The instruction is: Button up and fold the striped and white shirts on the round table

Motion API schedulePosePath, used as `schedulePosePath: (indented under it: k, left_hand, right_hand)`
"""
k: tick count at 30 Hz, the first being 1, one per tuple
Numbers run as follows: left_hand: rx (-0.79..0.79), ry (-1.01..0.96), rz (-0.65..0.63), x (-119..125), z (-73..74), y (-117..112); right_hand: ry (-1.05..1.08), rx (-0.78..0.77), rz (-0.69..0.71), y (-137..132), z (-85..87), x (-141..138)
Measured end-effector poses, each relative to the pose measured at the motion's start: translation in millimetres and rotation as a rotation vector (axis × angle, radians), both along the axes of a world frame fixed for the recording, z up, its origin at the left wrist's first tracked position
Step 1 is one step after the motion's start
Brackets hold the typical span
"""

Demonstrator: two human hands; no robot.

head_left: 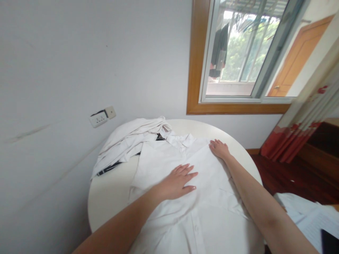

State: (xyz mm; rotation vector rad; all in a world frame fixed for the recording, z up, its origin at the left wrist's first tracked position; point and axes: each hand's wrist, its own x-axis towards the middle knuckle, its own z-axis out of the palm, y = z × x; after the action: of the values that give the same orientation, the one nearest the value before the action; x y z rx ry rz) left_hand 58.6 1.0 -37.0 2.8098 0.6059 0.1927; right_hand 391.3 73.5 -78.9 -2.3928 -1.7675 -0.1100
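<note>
A white button-up shirt [164, 158] is spread over a round white table [113, 197], its collar toward the wall and its lower part running off the bottom of the view. My left hand [178, 181] lies flat on the middle of the shirt, fingers apart and pointing right. Near the shirt's upper right edge, my right hand [219, 149] rests palm down with its fingers stretched out. Neither hand grips the cloth. Some creases show in the fabric below my left hand.
Another white garment [127, 137] with dark striped trim lies rumpled at the table's back left. A wall socket [98, 119] sits above it. Beyond the table are a wood-framed window [238, 60] and a red-and-white curtain [293, 127]. Papers [315, 222] lie at the lower right.
</note>
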Motion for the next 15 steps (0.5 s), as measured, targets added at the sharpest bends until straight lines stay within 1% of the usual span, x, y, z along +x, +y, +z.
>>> schedulePosePath:
  k: [15]
  left_hand:
    - [-0.004, 0.015, 0.003, 0.3, 3.2, -1.7]
  right_hand:
    - [0.005, 0.015, 0.014, 2.1, -1.8, 2.5]
